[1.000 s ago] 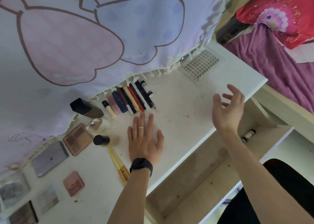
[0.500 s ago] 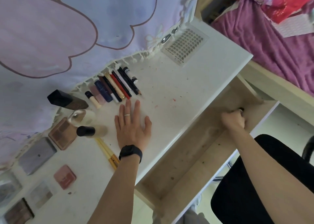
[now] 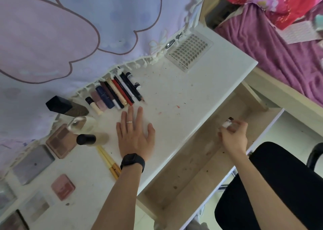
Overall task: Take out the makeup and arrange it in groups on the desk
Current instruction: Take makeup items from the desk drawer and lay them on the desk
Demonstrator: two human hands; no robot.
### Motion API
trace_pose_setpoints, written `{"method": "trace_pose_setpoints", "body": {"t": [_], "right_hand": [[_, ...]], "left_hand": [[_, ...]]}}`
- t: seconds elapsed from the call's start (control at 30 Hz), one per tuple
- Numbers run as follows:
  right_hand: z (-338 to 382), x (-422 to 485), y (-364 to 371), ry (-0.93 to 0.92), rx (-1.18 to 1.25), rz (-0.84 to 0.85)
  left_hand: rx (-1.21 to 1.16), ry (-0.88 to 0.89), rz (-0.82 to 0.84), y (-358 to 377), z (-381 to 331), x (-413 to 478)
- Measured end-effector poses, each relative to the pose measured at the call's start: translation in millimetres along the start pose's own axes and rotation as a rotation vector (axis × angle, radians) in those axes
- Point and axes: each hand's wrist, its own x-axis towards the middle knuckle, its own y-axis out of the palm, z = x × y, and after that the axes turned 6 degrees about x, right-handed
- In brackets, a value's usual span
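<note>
My left hand (image 3: 135, 133) lies flat, fingers spread, on the white desk (image 3: 183, 93), just in front of a row of pencils and lipsticks (image 3: 116, 94). My right hand (image 3: 233, 136) is above the open wooden drawer (image 3: 195, 168) and pinches a small clear bottle with a dark cap (image 3: 228, 122). Left of my left hand lie two bottles (image 3: 90, 131), a black-capped tube (image 3: 67, 106), several eyeshadow palettes (image 3: 60, 141) and a pink compact (image 3: 63, 187). Two gold pens (image 3: 109, 162) lie by my left wrist.
A patterned cloth (image 3: 78, 29) hangs along the desk's back edge. A clear perforated tray (image 3: 189, 52) and a spoon (image 3: 170, 43) lie at the far right corner. A black chair (image 3: 279, 186) stands below the drawer. A bed with purple bedding (image 3: 279, 46) is to the right.
My right hand went down into the drawer's far end, closed on the small bottle and has lifted it out. My left hand stayed flat on the desk.
</note>
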Motion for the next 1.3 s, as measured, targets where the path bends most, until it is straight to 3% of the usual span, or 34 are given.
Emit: {"method": "trace_pose_setpoints", "body": {"t": [0.1, 0.23, 0.5, 0.73, 1.13, 1.3], "right_hand": [[16.1, -36.2, -11.0, -0.066, 0.218, -0.069], [59.4, -65.1, 4.7, -0.27, 0.249, 0.04], [132.7, -50.2, 114.1, -0.542, -0.11, 0.337], [165.6, -29.8, 184.6, -0.675, -0.306, 0.469], [159.8, -27.3, 185.5, -1.002, -0.607, 0.72], [164.2, -25.0, 191.1, -1.121, -0.727, 0.704]], "left_hand": [[-0.01, 0.001, 0.007, 0.0, -3.0, 1.1], [-0.017, -0.009, 0.02, -2.1, -4.6, 3.5], [-0.036, -0.014, 0.047, -5.7, -5.3, 0.8], [-0.08, 0.003, 0.024, -1.9, -2.5, -1.3], [-0.101, 0.013, -0.056, 3.8, -1.2, 0.1], [-0.106, 0.0, -0.044, 2.8, -1.3, -1.4]]}}
